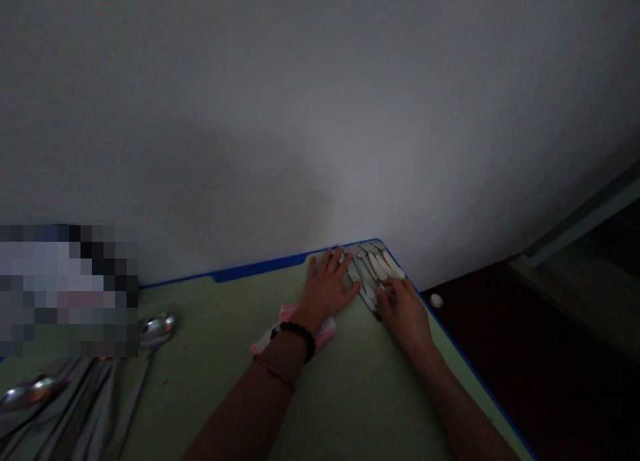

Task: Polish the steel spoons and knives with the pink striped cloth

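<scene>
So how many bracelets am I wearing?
2, both on your left forearm: a black beaded bracelet near the wrist, and a thin red cord farther up. None shows on the visible part of your right forearm.

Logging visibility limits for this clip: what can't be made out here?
All in the head view:
- Cloth: middle hidden under the left hand and wrist.
- Cutlery by the corner: partly covered by both hands.
- Right hand: grip unclear, dim.
- Utensils at lower left: blurred, cut off by the frame, pixelated above.
</scene>
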`<state>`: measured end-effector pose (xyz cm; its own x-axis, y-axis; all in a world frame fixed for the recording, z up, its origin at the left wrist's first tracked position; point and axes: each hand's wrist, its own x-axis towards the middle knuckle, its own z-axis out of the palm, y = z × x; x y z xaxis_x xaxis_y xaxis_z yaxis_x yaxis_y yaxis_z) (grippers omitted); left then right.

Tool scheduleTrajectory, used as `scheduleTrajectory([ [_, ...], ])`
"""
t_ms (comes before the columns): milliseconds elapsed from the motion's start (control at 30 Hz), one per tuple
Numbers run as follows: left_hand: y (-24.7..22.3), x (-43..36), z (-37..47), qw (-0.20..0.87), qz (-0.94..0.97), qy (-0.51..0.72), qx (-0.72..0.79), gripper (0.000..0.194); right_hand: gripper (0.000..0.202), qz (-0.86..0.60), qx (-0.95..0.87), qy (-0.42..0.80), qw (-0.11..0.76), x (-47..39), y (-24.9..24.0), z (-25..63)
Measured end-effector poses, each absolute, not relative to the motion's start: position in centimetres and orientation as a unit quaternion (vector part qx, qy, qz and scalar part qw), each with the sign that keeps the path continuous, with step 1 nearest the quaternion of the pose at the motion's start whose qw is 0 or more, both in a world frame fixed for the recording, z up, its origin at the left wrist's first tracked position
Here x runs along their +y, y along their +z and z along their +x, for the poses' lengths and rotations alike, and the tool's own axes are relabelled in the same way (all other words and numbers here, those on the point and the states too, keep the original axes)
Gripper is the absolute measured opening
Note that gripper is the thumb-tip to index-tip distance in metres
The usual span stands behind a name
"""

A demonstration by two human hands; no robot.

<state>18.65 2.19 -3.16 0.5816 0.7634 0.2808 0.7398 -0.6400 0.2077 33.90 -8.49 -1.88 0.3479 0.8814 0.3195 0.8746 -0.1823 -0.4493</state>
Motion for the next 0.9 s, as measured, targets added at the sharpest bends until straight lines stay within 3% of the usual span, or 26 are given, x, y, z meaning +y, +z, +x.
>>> scheduleTrajectory([
  [633, -2.0, 2.7, 18.4, 0.034, 0.919, 0.177, 0.352, 0.049, 0.022, -0.770, -0.579, 0.022, 0.266, -7.7, -2.6, 34.6],
  [900, -2.3, 2.8, 18.2, 0.030, 0.901, 0.200, 0.383, 0.062, 0.021, -0.770, -0.582, 0.016, 0.261, -7.5, -2.6, 34.3],
])
